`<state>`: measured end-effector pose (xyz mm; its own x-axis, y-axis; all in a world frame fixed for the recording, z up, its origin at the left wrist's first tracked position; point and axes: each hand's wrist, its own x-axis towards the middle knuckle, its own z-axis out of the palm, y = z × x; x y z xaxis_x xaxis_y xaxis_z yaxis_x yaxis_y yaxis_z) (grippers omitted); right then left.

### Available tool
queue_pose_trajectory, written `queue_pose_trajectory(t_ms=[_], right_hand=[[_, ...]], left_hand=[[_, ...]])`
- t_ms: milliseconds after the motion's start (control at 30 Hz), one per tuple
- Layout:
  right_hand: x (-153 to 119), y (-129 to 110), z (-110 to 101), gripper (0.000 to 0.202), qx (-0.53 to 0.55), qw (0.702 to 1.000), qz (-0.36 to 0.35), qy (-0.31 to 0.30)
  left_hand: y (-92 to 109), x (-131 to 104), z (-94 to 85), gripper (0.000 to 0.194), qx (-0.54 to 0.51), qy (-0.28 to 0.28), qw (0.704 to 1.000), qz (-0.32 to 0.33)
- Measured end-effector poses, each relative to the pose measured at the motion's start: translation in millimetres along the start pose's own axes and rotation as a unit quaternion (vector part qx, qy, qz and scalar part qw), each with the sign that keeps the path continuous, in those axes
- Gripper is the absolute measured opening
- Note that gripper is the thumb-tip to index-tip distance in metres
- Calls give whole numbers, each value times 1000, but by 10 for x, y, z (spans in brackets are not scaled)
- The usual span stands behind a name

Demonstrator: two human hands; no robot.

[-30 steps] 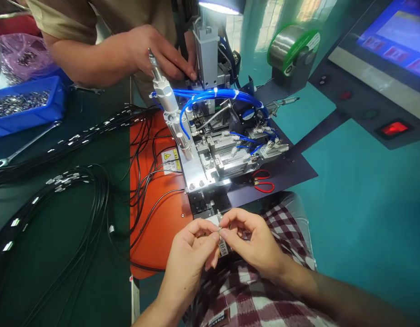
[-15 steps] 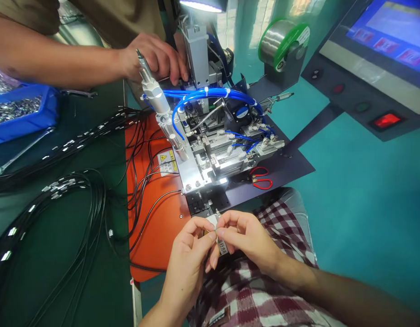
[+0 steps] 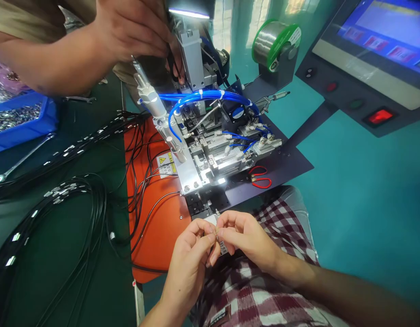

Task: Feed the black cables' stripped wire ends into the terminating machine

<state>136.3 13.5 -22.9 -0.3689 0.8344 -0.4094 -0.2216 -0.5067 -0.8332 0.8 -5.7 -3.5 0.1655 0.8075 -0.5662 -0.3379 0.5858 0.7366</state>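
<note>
My left hand (image 3: 193, 250) and my right hand (image 3: 247, 236) meet fingertip to fingertip just above my lap. Thumb and index finger are pinched on each side. Something tiny and thin seems to sit between them, too small to name. Behind the fingers, a white label with dark characters (image 3: 223, 248) is partly covered. Just beyond stands a metal bench machine (image 3: 210, 159) with blue air tubes (image 3: 210, 94). Black cables (image 3: 155, 200) run up to its left side across an orange board (image 3: 152, 245).
Red-handled snips (image 3: 261, 182) lie right of the machine, below a solder wire spool (image 3: 264, 43). A control panel (image 3: 363, 75) stands at right. At left are cable bundles (image 3: 70, 186), a wrench (image 3: 24, 156) and a blue bin (image 3: 49, 118). A co-worker's hand (image 3: 135, 32) reaches behind the machine.
The co-worker's hand has risen and now holds a dark, slender tool by the machine. My hands keep nearly the same pinched pose. The view has shifted slightly.
</note>
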Motion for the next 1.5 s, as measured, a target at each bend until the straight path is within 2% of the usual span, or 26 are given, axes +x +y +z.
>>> queue_pose_trajectory(t_ms=[300,433,567,733,1033,1200,1400,1500], right_hand=[[-27,31,44,18,-7,999,-35,23],[-10,64,29,19,26,999,-24,16],[-23,92,23,20,40,998,-47,13],[-68,112,41,19,-7,996,-75,44],[79,-22,-190,29,-4,998,-38,-44],[137,-47,-202,32,-3,995,-10,-99],[101,53,-128,37,-10,995,-23,-101],[42,148,-63,33,-44,996,-57,-56]], left_hand=[[-5,-18,4,14,11,31,999,20],[-7,0,-26,15,12,19,1000,18],[2,16,-70,17,67,11,997,29],[13,-32,-91,21,126,53,990,43],[42,0,-152,31,87,11,996,5],[49,3,-169,33,100,-6,995,-8],[79,11,-160,31,73,-6,997,-4],[44,15,-151,26,59,10,998,17]])
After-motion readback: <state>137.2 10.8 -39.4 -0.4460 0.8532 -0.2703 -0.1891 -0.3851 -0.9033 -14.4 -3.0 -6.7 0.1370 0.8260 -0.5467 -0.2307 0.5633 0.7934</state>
